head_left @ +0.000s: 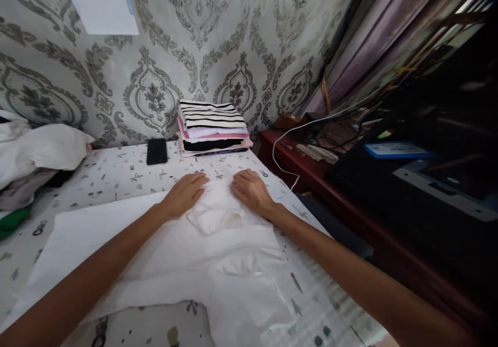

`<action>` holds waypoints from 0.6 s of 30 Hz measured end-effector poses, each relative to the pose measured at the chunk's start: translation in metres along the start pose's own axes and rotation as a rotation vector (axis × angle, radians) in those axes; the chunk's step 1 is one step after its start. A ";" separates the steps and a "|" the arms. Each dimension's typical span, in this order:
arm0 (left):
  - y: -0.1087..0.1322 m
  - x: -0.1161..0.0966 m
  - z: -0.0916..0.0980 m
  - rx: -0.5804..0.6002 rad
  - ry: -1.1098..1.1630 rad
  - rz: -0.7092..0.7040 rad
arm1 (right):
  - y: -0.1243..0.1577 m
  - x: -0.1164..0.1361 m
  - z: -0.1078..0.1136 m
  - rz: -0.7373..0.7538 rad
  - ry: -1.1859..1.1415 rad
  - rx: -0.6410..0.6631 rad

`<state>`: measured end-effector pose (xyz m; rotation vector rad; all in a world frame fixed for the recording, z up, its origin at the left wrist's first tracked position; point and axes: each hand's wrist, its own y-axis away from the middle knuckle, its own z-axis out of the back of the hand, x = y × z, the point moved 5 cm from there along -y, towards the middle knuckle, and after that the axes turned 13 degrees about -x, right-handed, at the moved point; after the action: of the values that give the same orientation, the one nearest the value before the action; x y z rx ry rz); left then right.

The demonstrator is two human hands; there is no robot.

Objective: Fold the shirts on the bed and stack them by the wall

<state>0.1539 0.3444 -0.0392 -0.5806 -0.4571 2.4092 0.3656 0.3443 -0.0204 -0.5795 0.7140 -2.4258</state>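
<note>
A white shirt lies spread over the printed bed sheet in front of me, its long side reaching to the left. Loose folds bunch up between my hands, and a sleeve-like part hangs toward the lower middle. My left hand is closed on the shirt's far edge, with its fingertips partly hidden against the cloth. On the other side of the bunched folds, my right hand has curled fingers gripping the far right part of the same shirt.
A folded clothes stack stands by the wall, with a black phone to its left. Heaped clothes lie at far left. A white cable hangs by the dark red desk at right.
</note>
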 end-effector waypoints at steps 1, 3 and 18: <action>0.000 -0.004 -0.001 0.007 0.025 -0.031 | 0.001 0.004 -0.001 0.038 -0.070 0.015; 0.000 -0.006 -0.004 0.067 0.034 -0.046 | 0.005 0.008 -0.004 0.078 -0.190 0.060; 0.060 0.023 0.030 0.285 -0.125 0.078 | 0.010 0.008 -0.047 0.134 -0.051 0.393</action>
<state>0.0933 0.3081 -0.0479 -0.3294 -0.1379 2.5339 0.3386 0.3496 -0.0606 -0.4168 0.2330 -2.3293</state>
